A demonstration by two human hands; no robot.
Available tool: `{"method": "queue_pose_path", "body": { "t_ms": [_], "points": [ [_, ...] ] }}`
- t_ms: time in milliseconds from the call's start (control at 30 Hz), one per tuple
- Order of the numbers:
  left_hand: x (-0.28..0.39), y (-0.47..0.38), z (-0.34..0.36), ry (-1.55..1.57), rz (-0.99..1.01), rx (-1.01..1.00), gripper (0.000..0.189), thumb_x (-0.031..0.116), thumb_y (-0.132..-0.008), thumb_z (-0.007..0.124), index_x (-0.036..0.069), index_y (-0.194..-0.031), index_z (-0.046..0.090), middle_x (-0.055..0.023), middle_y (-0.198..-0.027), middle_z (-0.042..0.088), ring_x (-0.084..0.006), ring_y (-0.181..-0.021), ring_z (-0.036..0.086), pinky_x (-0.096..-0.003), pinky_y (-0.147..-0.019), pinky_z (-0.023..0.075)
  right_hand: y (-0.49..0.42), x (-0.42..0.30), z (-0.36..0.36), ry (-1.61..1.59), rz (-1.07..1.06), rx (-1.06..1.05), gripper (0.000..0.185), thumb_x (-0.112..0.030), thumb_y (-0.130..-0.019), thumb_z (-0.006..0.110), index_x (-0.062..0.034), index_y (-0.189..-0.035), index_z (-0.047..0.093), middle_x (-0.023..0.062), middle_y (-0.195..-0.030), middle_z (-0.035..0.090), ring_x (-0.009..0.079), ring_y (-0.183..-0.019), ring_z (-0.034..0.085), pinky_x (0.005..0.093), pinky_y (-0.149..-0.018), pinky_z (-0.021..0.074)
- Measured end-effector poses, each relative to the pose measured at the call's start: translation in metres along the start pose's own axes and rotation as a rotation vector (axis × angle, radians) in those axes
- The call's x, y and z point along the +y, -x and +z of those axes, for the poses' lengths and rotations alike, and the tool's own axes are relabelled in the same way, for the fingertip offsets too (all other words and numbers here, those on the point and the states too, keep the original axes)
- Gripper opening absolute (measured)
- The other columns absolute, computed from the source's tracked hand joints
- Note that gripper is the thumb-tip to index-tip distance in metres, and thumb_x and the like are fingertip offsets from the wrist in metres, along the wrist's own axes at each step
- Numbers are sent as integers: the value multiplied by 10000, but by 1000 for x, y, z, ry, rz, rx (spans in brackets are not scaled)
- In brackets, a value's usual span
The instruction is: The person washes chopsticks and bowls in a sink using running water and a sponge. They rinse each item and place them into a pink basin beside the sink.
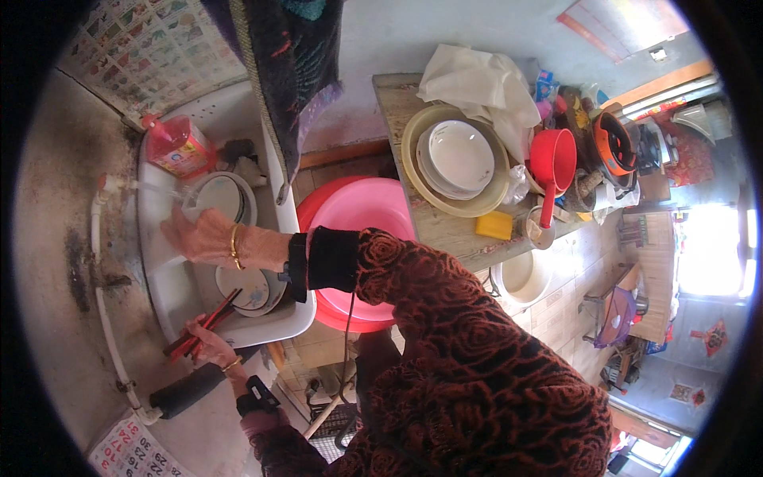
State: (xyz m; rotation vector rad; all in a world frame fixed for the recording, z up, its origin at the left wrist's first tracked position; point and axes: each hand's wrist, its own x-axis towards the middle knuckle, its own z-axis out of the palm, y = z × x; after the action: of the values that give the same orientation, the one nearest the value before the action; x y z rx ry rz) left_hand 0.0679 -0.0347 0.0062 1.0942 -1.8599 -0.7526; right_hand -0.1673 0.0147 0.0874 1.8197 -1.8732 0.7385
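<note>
My left hand (208, 344), with a black band on its wrist, grips a bundle of red and dark chopsticks (216, 319) at the sink's near-left end. My right hand (199, 238), blurred and wearing a gold bangle, is over the white sink (307, 316) beside the tap (107, 183); I see nothing in it. Close to that hand stands a stack of bowls (217, 200) under the tap's spout. Between my hands, more white dishes with a floral pattern (244, 286) lie in the other basin, partly hidden by my right forearm.
A red-pink detergent jug (179, 146) stands at the sink's end. Pink and red basins (363, 208) sit beside the sink. The wooden table (435, 229) bears a beige basin of bowls (411, 161), a yellow sponge (493, 225) and a red ladle (551, 158). A dark towel (298, 77) hangs nearby.
</note>
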Motion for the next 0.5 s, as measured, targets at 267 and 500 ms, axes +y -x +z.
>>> {"method": "queue_pose_path", "body": {
  "t_ms": [267, 500],
  "points": [
    [-7, 0, 2, 21, -20, 32, 421, 337, -971, 427, -10, -791, 584, -98, -780, 578, -226, -723, 528, -360, -705, 442, 19, -8, -9, -53, 14, -132, 563, -148, -737, 584, 106, -1226, 468, 358, -1155, 520, 230, -589, 658, 314, -418, 485],
    [-31, -4, 0, 249, -318, -5, 285, 253, -956, 487, 10, -825, 555, -86, -849, 611, -189, -789, 562, -339, -758, 468, 26, -1, -14, 3, 8, -67, 519, -140, -762, 563, 92, -1219, 485, 320, -1041, 583, 237, -658, 668, 325, -424, 506]
  ]
}}
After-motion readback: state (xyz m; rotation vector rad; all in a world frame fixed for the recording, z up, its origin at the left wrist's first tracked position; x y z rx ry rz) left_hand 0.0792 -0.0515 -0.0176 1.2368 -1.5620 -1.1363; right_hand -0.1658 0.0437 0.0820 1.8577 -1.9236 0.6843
